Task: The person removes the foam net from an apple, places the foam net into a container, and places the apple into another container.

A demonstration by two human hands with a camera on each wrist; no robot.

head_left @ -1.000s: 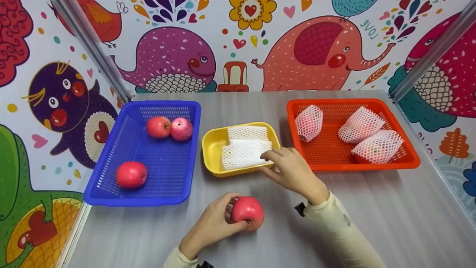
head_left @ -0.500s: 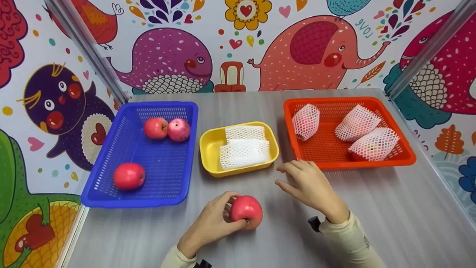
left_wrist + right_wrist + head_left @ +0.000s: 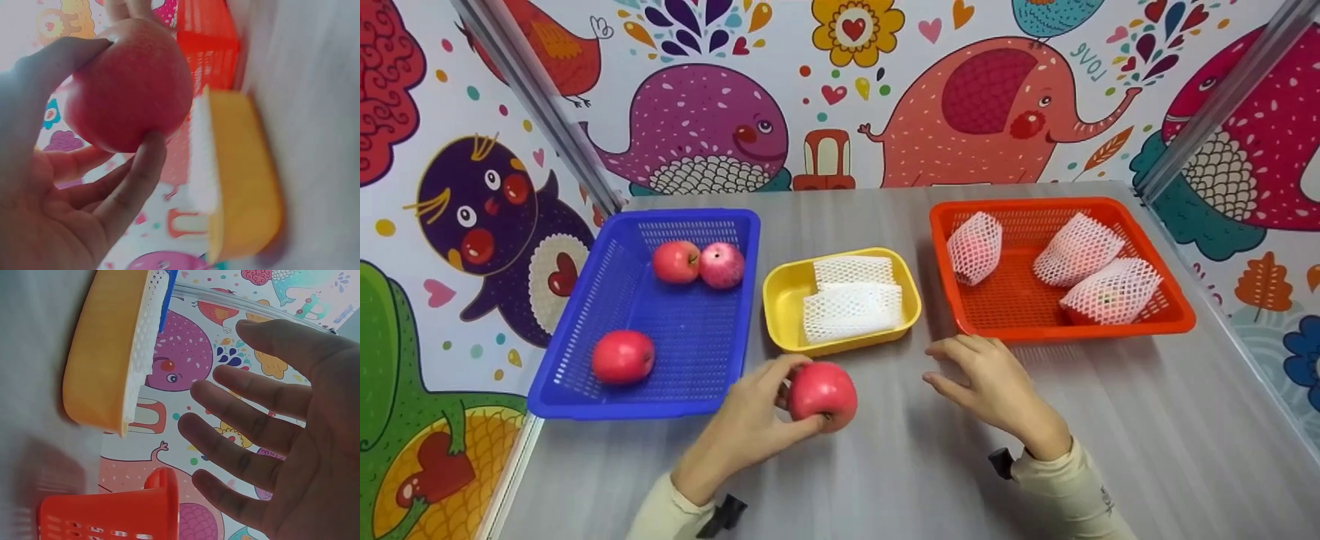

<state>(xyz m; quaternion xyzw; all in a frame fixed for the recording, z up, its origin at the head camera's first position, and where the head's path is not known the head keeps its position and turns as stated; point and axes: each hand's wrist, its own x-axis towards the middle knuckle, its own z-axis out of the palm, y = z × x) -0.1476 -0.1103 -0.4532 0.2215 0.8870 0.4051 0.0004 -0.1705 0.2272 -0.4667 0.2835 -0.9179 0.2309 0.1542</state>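
Observation:
A red apple (image 3: 823, 397) is gripped by my left hand (image 3: 750, 420), in front of the yellow tray. In the left wrist view thumb and fingers curl round the apple (image 3: 135, 84), which appears off the tabletop. My right hand (image 3: 994, 386) hovers over the table in front of the red basket, holding nothing; its fingers (image 3: 242, 444) are spread and relaxed in the right wrist view. White foam net sleeves (image 3: 853, 311) lie flat in the yellow tray (image 3: 784, 315).
To the left, a blue basket (image 3: 641, 411) holds three bare apples, one near its front (image 3: 622, 357). A red basket (image 3: 1072, 332) at the right contains three apples in foam nets, such as the netted apple (image 3: 1112, 291). Printed walls (image 3: 840, 97) enclose the back and sides.
My left hand has moved left and toward the yellow tray, carrying the apple with it. The right hand has drawn back from the yellow tray's right edge, toward the right.

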